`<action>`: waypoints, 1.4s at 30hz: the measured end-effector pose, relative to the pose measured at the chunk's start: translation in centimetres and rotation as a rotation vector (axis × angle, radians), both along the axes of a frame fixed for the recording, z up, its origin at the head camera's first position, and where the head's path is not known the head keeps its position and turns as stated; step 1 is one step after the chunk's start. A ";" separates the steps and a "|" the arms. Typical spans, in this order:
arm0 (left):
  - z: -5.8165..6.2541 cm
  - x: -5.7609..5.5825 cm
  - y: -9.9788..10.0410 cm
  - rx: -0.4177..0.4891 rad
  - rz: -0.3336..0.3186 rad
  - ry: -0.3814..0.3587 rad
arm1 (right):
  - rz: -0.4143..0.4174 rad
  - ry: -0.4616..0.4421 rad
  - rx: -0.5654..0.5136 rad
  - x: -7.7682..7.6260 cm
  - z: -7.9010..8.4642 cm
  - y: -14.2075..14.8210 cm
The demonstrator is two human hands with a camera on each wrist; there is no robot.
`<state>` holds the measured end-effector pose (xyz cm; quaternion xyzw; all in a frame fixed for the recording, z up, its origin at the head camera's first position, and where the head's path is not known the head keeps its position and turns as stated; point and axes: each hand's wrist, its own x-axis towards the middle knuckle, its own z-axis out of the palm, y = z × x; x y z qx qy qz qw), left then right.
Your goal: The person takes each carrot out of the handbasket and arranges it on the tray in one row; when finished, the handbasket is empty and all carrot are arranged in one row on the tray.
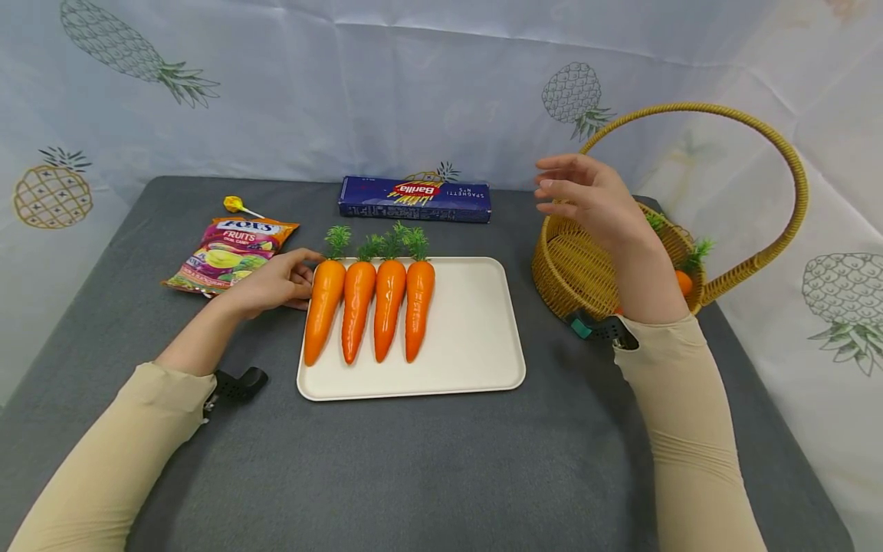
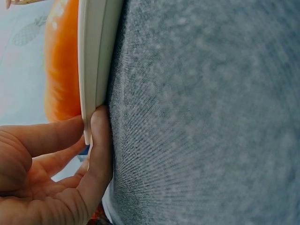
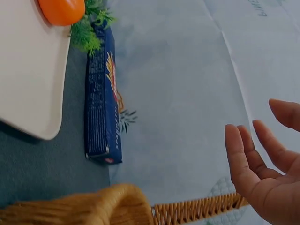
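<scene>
Worktop (image 1: 414, 475): grey, finely woven surface. Tray (image 1: 476, 330): cream, smooth, rectangular with rounded corners, mid-worktop; left rim pinched by the fingers of the left hand (image 1: 272, 282), one above and one beneath, a grip plain in the left-wrist view, largely hidden in the head view. Carrots (image 1: 355, 310): four on the tray, side by side, glossy, tapered, feathery-topped; all four seen only from the head. Basket (image 1: 552, 268): woven, round, arched handle. Right hand (image 1: 593, 195): raised by the basket, fingers spread, slightly bent. Spaghetti box (image 1: 414, 201): blue, oblong. Lollipop (image 1: 233, 203): yellow-wrapped, head view only.
</scene>
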<state>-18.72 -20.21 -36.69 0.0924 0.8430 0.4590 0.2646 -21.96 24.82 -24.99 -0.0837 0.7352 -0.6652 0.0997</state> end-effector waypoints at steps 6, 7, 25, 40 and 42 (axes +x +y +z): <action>0.0 0.0 0.0 -0.006 0.002 -0.001 | -0.012 -0.004 -0.096 -0.3 0.3 2.3; 0.0 0.0 0.0 -0.006 0.002 -0.002 | -0.015 -0.004 -0.113 -0.3 0.3 2.7; 0.0 0.0 0.0 0.001 0.001 -0.009 | -0.178 -0.089 -0.192 -1.7 0.6 8.6; 0.0 0.1 -0.1 -0.001 -0.006 0.001 | -0.315 -0.270 -0.058 -2.0 -0.8 12.8; 0.0 0.1 0.0 -0.001 -0.005 0.001 | -0.319 -0.296 -0.032 -2.0 -0.9 13.2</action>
